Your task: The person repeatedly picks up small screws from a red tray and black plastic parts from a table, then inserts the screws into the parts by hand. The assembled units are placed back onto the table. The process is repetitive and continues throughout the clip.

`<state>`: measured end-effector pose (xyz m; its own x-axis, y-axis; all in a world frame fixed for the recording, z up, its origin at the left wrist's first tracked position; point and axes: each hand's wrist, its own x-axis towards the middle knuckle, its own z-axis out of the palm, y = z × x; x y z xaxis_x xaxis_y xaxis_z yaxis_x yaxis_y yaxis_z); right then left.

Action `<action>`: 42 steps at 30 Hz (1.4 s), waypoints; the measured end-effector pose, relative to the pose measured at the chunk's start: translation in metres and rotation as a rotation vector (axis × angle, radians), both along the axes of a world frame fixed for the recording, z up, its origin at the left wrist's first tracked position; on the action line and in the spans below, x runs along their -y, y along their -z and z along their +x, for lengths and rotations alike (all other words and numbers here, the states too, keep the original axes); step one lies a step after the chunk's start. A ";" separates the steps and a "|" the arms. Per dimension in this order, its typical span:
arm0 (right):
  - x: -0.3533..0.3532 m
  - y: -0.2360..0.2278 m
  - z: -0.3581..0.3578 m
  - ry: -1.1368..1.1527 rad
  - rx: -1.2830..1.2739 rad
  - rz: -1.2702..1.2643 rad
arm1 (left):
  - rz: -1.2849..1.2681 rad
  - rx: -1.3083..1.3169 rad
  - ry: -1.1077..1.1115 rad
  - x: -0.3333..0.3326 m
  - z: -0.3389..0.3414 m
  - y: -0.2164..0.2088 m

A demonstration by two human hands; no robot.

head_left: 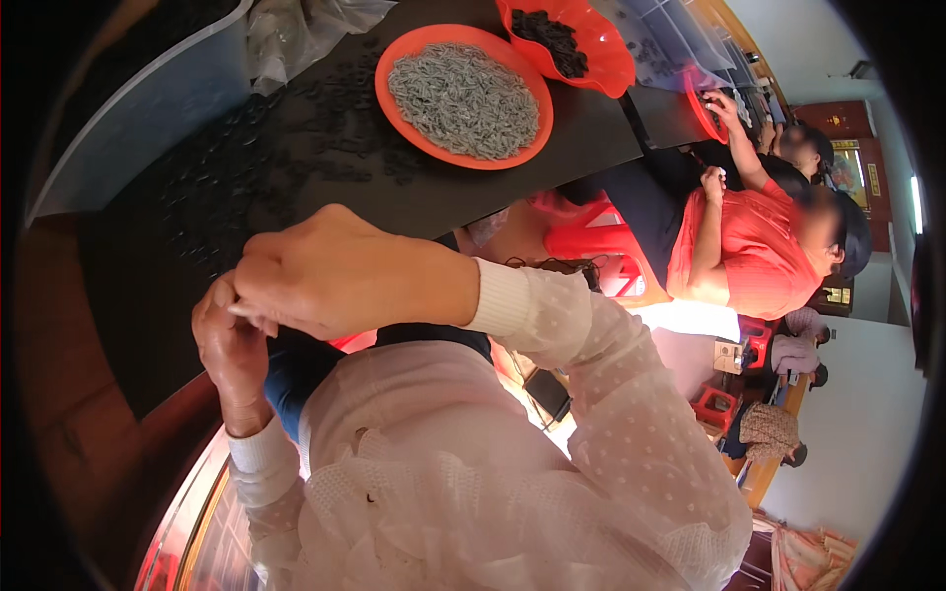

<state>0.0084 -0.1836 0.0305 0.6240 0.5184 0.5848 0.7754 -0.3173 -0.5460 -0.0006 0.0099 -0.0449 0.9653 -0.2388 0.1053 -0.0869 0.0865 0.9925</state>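
White knitted cuffs, two, close round the wrists of the wearer's bare hands. Right hand (340, 281): back uppermost, fingers curled, lying nearer the wearer than the orange plate and to its left. Left hand (229, 345): farther left of the plate, fingers bent up to meet the right hand's fingertips. Hands brought together at the fingertips; whether a small piece is pinched between them cannot be told.

Black table (128, 325): beneath the plate, running out to its left. Dark pieces (241, 116), small, many: scattered on the table left of the plate, just beyond the hands. Orange plate (406, 125), round: bears a heap of slim grey pieces (463, 103). Red bowl (609, 49), wavy-rimmed: at the plate's right edge, containing dark, elongated pieces (552, 44). Clear plastic bag (301, 39), crumpled: left of the plate, toward the far side. Translucent bin (148, 123): well left of the plate. Red stool (596, 241): right of the plate, on the wearer's side. Co-worker in a red shirt (759, 256): seated farther right of the plate.
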 end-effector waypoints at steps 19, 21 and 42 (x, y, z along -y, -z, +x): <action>0.007 -0.002 -0.009 0.145 -0.228 -0.135 | -0.040 -0.149 -0.022 0.026 -0.011 -0.033; 0.008 -0.003 -0.010 0.148 -0.204 -0.160 | -0.008 -0.155 -0.001 0.027 -0.011 -0.038; 0.139 -0.022 0.031 0.599 0.061 -0.490 | 0.058 -0.041 0.097 0.024 -0.005 -0.037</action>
